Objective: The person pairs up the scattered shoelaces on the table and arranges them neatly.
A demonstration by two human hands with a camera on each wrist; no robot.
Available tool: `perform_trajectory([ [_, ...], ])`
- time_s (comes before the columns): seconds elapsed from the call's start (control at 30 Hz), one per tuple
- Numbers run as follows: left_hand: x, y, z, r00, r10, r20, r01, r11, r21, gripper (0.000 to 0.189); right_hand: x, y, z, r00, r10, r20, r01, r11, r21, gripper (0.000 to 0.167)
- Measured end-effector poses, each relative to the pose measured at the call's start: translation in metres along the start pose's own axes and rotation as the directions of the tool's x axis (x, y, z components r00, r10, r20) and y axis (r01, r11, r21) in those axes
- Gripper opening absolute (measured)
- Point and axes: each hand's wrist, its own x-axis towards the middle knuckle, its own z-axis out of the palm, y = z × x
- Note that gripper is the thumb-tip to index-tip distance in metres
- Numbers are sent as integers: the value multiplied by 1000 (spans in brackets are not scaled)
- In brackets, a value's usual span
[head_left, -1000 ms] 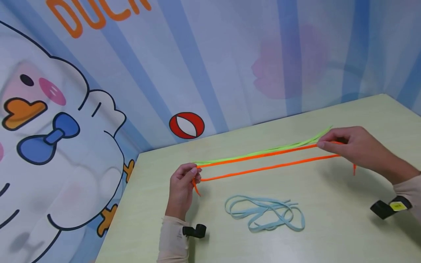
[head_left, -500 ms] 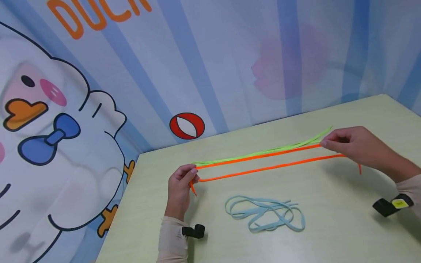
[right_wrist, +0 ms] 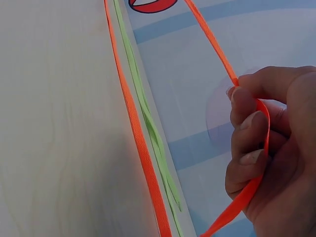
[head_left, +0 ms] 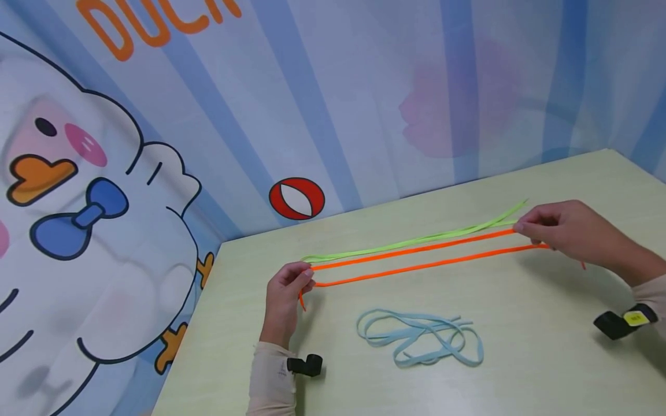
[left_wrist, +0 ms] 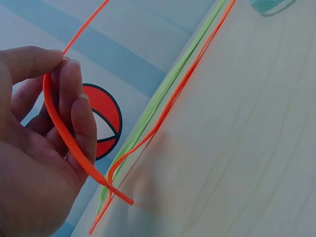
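An orange shoelace (head_left: 416, 249) runs between both hands. Its upper strand is stretched straight in the air, while a second strand lies along the table. My left hand (head_left: 283, 294) pinches the upper strand between thumb and index finger; in the left wrist view the lace's loose end (left_wrist: 74, 143) curves down across the palm. The right hand (head_left: 574, 231) pinches the other side of the same strand, and in the right wrist view the lace (right_wrist: 215, 45) continues down through the curled fingers. Just behind it, a bright green shoelace (head_left: 432, 237) lies lengthwise on the table.
A light blue shoelace (head_left: 408, 333) lies in loose loops on the pale table (head_left: 499, 381), in front of the orange one. Behind the table's far edge hangs a printed cloth backdrop (head_left: 364, 115) with a duck and a red ball. Small black cameras sit on both wrists.
My right hand has moved to the right, and the left hand slightly left and down, widening the span of the orange shoelace. The green and blue shoelaces have stayed put.
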Motion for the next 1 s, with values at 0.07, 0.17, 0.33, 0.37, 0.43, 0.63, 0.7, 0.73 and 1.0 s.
perform_trajectory([
  [0.07, 0, -1, 0, 1000, -2, -1, 2, 1000, 8, 22, 1, 2, 0, 1000, -5, 1, 5, 1000, -5, 42],
  [0.17, 0, -1, 0, 1000, -13, -3, 13, 1000, 19, 19, 2, 4, 0, 1000, -9, 5, 9, 1000, -9, 42],
  [0.33, 1, -2, 0, 999, -43, -14, 44, 998, 55, 19, 4, 9, -1, 1000, -13, 5, 13, 1000, -20, 40],
  [0.37, 2, -3, 0, 999, -48, -18, 49, 997, 65, 19, 5, 10, 0, 1000, -12, 4, 12, 1000, -25, 40],
  [0.43, 3, -3, -1, 998, -50, -28, 52, 996, 78, 19, 6, 11, 0, 1000, -5, 4, 6, 1000, -28, 41],
  [0.63, 5, -4, -2, 994, -77, -73, 85, 990, 116, 22, 9, 14, -1, 1000, 3, 7, -3, 999, -33, 42],
  [0.7, 5, -4, -2, 993, -84, -86, 94, 988, 121, 25, 10, 16, -2, 1000, 4, 3, -4, 999, -39, 43],
  [0.73, 5, -5, -3, 992, -86, -92, 97, 988, 122, 26, 10, 16, -2, 1000, 5, 1, -5, 999, -43, 43],
  [1.0, 5, -6, -6, 990, -99, -103, 113, 985, 134, 28, 13, 22, -2, 1000, 14, 24, -13, 999, -51, 37],
])
